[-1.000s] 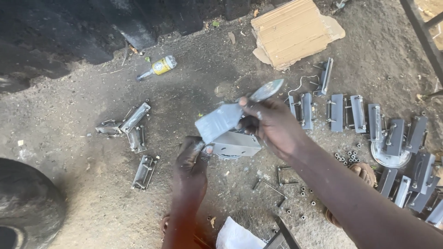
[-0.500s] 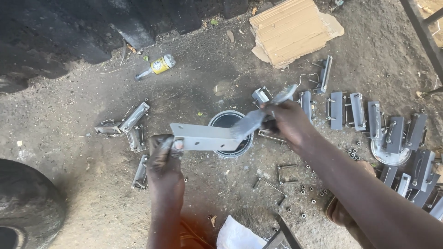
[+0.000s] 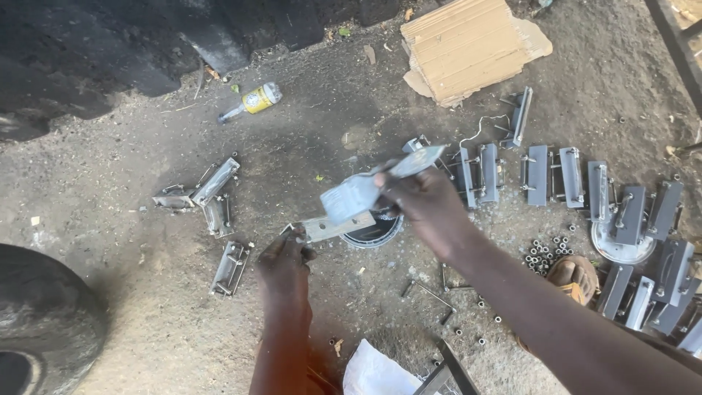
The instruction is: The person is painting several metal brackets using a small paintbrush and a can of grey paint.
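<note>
At frame centre, the left hand (image 3: 284, 257) pinches one end of a flat grey metal bracket (image 3: 338, 226); the right hand (image 3: 424, 201) grips a paint-coated flat brush (image 3: 380, 183) over a round dark paint tin (image 3: 374, 230) on gritty ground (image 3: 146, 307).

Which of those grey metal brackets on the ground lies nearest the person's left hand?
The single bracket lying just left of the left hand; the others sit farther off, in a small cluster or the long row on the right.

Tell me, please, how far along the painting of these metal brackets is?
Done: grey brackets lie in a row at right. In hand: the left hand holds a bracket while the right hand brushes it over the paint can. Left: bare brackets at left.
</note>
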